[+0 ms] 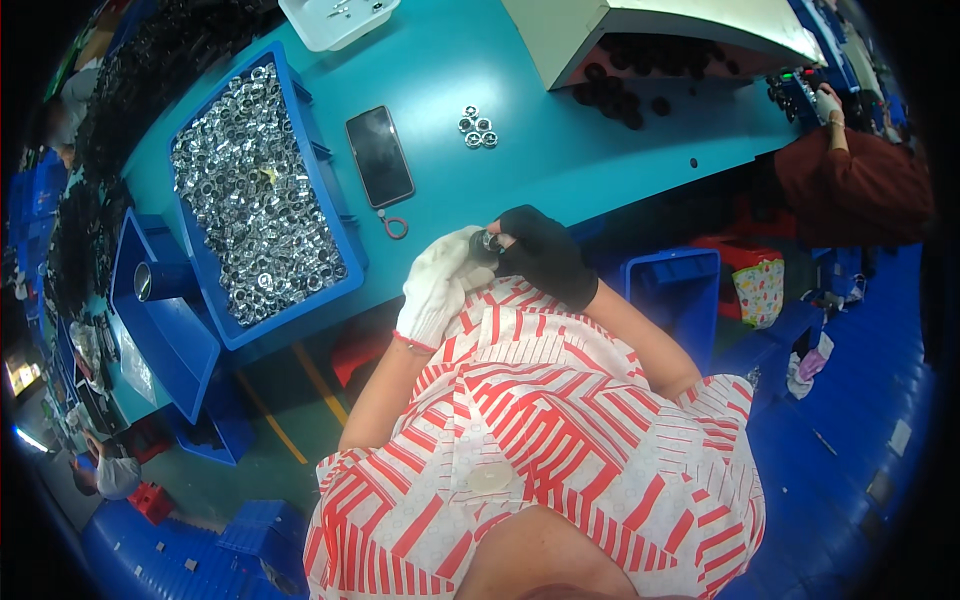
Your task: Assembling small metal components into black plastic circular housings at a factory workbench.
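Note:
My left hand [436, 282], in a white knit glove, and my right hand [552, 258], in a black glove with bare fingertips, meet at the near edge of the teal table. Between them is a small dark round part [486, 246] with a shiny spot, gripped from both sides; its details are partly covered by my fingers. Beyond my hands, several silver metal rings [481, 125] lie in a small cluster on the table. To the left, a blue crate [292, 92] is filled with loose shiny metal rings [255, 190].
A dark phone [380, 157] with a red ring strap [394, 228] lies beside the crate. Black round parts [625, 100] spill from under a cream-coloured housing [565, 45]. A white tray [335, 28] stands at the back. Another person [850, 185] works at the far right.

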`<state>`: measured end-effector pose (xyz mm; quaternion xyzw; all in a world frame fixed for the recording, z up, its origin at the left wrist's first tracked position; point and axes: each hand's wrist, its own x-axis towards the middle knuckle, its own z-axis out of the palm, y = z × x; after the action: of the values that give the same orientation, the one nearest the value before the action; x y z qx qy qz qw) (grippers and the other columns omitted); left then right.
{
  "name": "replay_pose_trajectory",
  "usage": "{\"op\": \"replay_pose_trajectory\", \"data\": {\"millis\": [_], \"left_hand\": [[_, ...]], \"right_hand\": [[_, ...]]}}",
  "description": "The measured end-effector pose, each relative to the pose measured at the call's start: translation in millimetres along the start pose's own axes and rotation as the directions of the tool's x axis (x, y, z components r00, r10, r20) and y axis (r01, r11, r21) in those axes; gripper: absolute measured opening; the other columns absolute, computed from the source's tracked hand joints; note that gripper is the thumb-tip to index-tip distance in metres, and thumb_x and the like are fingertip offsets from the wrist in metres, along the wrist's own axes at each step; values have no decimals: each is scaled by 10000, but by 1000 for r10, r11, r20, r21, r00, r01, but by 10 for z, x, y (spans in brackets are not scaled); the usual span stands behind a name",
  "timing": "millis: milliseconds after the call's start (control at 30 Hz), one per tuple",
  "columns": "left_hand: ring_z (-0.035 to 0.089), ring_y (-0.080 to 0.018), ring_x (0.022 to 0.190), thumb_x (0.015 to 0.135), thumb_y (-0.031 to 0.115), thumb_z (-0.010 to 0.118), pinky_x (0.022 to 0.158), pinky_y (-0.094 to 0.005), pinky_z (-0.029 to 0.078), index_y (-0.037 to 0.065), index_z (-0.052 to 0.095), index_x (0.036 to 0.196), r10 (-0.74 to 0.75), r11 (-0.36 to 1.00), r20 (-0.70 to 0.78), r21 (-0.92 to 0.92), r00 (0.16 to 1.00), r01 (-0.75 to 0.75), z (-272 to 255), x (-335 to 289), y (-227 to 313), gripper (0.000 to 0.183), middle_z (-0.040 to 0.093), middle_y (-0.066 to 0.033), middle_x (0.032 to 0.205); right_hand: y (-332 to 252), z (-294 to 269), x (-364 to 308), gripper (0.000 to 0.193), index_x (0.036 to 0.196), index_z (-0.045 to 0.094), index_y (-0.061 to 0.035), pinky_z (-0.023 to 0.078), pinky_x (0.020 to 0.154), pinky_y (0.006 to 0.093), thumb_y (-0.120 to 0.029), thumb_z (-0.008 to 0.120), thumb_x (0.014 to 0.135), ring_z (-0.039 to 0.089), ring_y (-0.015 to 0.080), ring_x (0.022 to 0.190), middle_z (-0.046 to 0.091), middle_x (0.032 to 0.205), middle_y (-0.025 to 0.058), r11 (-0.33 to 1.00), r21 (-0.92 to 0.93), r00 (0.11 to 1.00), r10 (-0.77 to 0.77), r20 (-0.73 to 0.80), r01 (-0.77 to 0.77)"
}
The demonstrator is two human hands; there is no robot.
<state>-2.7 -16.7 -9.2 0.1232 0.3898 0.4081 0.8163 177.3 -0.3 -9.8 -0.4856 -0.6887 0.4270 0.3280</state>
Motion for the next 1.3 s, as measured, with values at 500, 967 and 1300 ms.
{"op": "replay_pose_trajectory", "data": {"millis": [500, 967, 1300], "left_hand": [[584, -184, 990, 880, 81, 495, 797, -268, 478, -78, 457, 1229, 27, 998, -30, 57, 999, -25, 26, 19, -50, 386, 568, -140, 1118], [591, -142, 745, 848, 60, 548, 659, -234, 499, -50, 497, 1102, 85, 983, 68, 157, 994, -95, 48, 49, -105, 282, 565, -69, 899], [563, -140, 766, 835, 56, 579, 732, -258, 485, -72, 493, 1148, -17, 975, 100, 223, 995, -5, -122, 219, -206, 349, 576, -87, 911]], "right_hand": [[4, 10, 3, 146, 943, 587, -96, 498, 658, 321, -55, 596, 803, 617, 249, 786, 593, 916, 68, 991, -121, 997, -51, 50, 57], [-46, -34, -101, 285, 1040, 566, -97, 471, 775, 375, -167, 622, 770, 577, 281, 939, 555, 1017, 102, 980, -162, 971, -74, 225, 113], [140, -66, -82, 233, 991, 571, -73, 460, 774, 362, -188, 589, 789, 581, 282, 903, 565, 980, 117, 994, -104, 962, 50, 268, -23]]}}
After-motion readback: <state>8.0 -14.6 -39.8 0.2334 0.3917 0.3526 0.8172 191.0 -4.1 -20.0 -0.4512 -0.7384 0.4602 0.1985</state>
